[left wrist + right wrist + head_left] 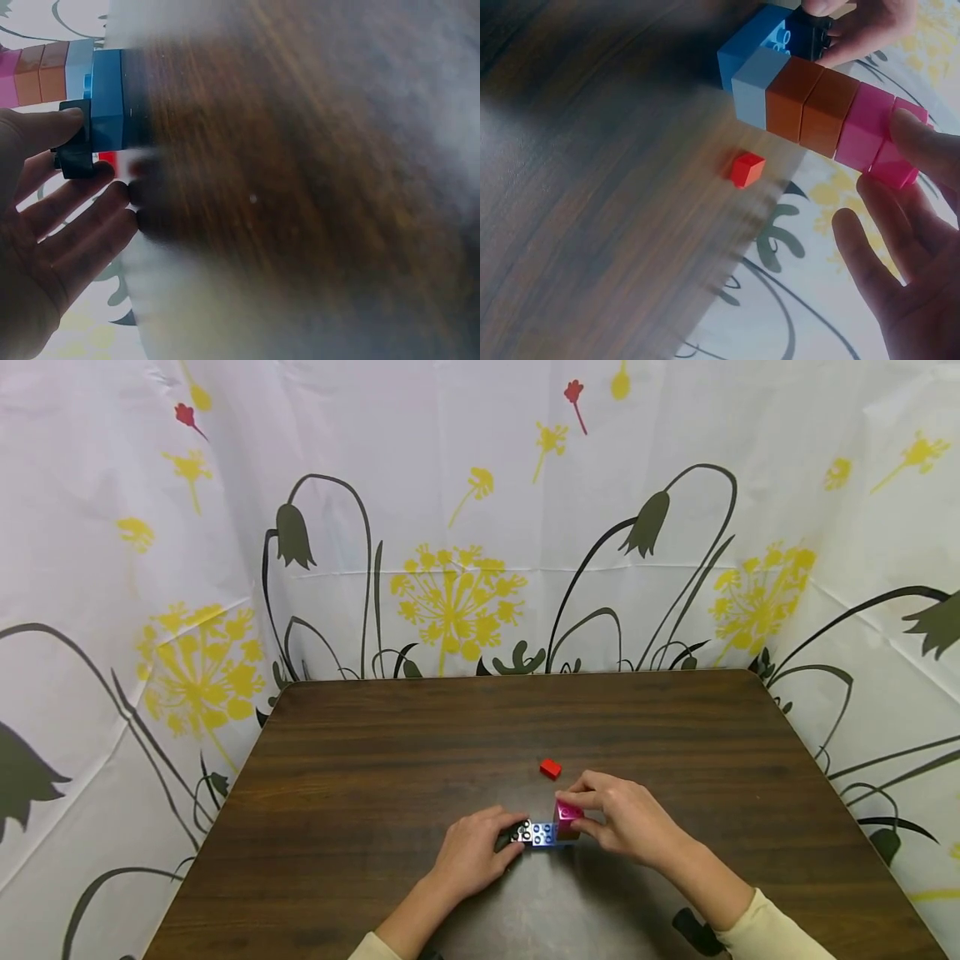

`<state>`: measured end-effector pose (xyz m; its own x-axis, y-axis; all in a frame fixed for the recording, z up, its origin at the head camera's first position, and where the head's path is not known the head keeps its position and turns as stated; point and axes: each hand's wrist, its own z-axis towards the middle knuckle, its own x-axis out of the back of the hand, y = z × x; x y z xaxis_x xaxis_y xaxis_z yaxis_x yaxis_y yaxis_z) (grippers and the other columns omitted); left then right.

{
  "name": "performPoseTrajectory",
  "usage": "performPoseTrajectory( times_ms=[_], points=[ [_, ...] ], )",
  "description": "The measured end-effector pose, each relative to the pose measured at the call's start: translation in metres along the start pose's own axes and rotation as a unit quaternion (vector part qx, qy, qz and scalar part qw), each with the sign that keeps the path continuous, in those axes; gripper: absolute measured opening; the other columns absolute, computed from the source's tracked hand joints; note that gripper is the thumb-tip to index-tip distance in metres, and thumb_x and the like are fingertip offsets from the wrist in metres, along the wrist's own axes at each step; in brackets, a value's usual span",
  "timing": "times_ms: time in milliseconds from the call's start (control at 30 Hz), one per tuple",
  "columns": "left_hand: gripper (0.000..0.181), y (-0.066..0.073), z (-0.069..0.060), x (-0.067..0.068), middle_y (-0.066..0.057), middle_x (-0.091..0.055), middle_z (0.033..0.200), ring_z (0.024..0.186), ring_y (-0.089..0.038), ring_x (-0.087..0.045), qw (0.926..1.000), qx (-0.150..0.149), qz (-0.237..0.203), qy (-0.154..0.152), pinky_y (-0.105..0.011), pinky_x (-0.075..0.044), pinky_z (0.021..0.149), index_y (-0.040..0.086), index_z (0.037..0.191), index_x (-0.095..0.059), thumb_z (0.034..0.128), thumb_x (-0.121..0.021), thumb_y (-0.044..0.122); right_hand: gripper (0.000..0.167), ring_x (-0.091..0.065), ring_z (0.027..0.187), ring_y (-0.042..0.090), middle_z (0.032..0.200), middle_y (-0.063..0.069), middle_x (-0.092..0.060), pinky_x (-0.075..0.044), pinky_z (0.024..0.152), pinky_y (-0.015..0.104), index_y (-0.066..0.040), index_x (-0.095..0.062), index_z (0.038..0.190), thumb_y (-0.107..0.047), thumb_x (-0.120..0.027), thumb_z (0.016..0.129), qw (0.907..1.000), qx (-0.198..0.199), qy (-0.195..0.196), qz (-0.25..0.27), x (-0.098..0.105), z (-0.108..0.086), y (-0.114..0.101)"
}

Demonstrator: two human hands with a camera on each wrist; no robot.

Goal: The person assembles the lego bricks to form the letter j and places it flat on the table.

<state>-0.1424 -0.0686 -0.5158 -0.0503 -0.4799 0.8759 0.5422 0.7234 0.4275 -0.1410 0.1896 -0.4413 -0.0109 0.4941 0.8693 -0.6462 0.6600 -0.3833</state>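
Observation:
My left hand (474, 853) pinches a small black brick (76, 162) between thumb and fingers. That brick sits on one end of a longer blue brick (109, 105) lying on the table. From the blue brick's other end rises a tower: a light blue brick (759, 88) at the bottom, two brown bricks (811, 103) above it, then two pink bricks (865, 126). With thumb and fingertips my right hand (633, 823) grips the topmost pink brick. A small red brick (748, 170) lies apart on the table, beyond the tower.
The dark wooden table (360, 752) reaches back to a white curtain (480, 435) printed with flowers. A black object (696, 932) shows beside the right sleeve.

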Motion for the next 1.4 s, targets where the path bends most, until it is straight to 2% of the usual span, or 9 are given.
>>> performPoseTrajectory(
  times_ms=[400,633,767,1067,1233,1400],
  points=[
    [0.039,-0.0006,0.0022,0.0008,0.011,-0.066,0.094,0.083,-0.01,-0.064,1.0,-0.003,0.005,-0.004,-0.033,-0.05,0.065,0.024,0.12,-0.071,0.0822,-0.079,0.031,0.04,-0.054,0.072,0.0,0.1,-0.015,-0.063,-0.047,0.062,0.023,-0.017,-0.074,0.117,-0.017,-0.084,0.078,0.9996,-0.012,0.005,0.024,-0.0005,-0.0007,0.0004],
    [0.038,0.0004,0.0026,0.0046,0.011,-0.066,0.093,0.083,-0.011,-0.064,1.0,0.002,0.002,-0.003,-0.034,-0.05,0.065,0.024,0.119,-0.072,0.0822,-0.079,0.03,0.042,-0.05,0.065,-0.001,0.095,-0.019,-0.062,-0.041,0.053,0.021,-0.019,-0.075,0.115,-0.02,-0.086,0.075,0.9996,-0.026,0.002,0.006,0.0016,0.0027,-0.0008],
    [0.039,0.0006,0.0024,0.0048,0.011,-0.066,0.093,0.083,-0.01,-0.064,1.0,0.0,0.004,-0.005,-0.034,-0.05,0.065,0.024,0.12,-0.072,0.0818,-0.079,0.031,0.042,-0.049,0.064,-0.001,0.096,-0.019,-0.062,-0.04,0.053,0.021,-0.02,-0.075,0.116,-0.021,-0.086,0.075,0.9995,-0.031,-0.002,0.006,0.002,0.0021,-0.0002],
    [0.046,0.0003,0.003,0.0047,0.01,-0.066,0.096,0.088,-0.013,-0.065,0.9999,-0.001,0.008,-0.013,-0.037,-0.052,0.069,0.025,0.121,-0.071,0.0766,-0.084,0.024,0.039,-0.051,0.07,0.001,0.097,-0.017,-0.063,-0.044,0.06,0.023,-0.017,-0.075,0.115,-0.021,-0.085,0.077,0.9994,-0.029,-0.013,0.014,0.003,0.0021,0.0018],
    [0.05,-0.0005,0.0023,0.0039,0.009,-0.061,0.096,0.078,-0.011,-0.061,1.0,0.0,0.003,-0.008,-0.032,-0.049,0.061,0.024,0.121,-0.071,0.0733,-0.086,0.019,0.04,-0.052,0.073,0.001,0.099,-0.016,-0.062,-0.045,0.063,0.023,-0.017,-0.073,0.119,-0.023,-0.082,0.08,0.9989,-0.023,-0.03,0.028,0.0053,0.0031,0.0035],
    [0.05,-0.0011,0.002,0.0031,0.009,-0.054,0.099,0.074,-0.007,-0.055,1.0,-0.004,0.0,-0.003,-0.028,-0.045,0.058,0.023,0.12,-0.072,0.073,-0.087,0.02,0.043,-0.056,0.08,0.006,0.107,-0.01,-0.062,-0.047,0.067,0.024,-0.014,-0.068,0.127,-0.017,-0.078,0.085,0.9958,-0.019,-0.058,0.068,0.0081,0.002,0.0048]
  ],
)
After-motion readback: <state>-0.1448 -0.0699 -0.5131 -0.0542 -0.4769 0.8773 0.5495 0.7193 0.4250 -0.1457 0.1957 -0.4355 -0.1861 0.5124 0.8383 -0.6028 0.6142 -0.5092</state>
